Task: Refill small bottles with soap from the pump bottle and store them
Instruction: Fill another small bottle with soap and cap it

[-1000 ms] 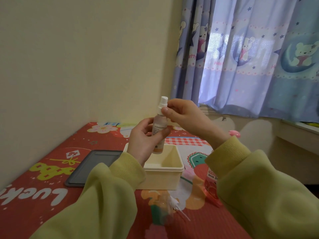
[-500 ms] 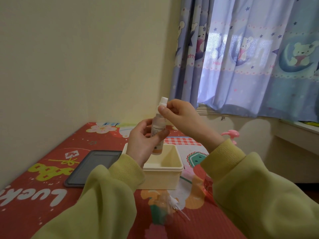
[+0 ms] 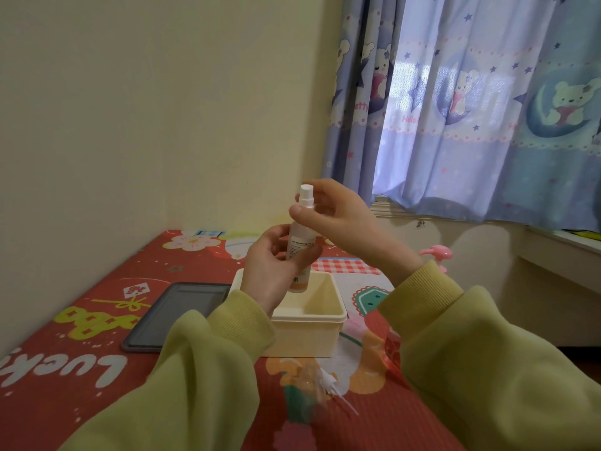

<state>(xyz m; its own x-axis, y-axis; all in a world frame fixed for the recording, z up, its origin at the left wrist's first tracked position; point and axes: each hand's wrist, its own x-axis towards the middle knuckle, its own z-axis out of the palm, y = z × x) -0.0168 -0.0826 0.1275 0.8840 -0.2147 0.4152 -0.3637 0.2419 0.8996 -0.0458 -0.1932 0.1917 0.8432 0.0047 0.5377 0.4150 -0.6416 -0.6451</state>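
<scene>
1. Your left hand [image 3: 271, 271] was raised, fingers curled round the small bottle [image 3: 300, 234], thumb across its front.
2. Your right hand [image 3: 341, 219] pinched its top from above; both forearms angled inward.

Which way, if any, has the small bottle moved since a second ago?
No. The small bottle stays upright above the back-left part of the cream box, as before.

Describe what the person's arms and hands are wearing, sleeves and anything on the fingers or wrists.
The left sleeve and right sleeve are long, loose and pale yellow-green, in a soft sweatshirt-like fabric with no print. They end in ribbed cuffs at the wrists. The left hand and right hand are bare: no gloves, rings or watch show.
</scene>
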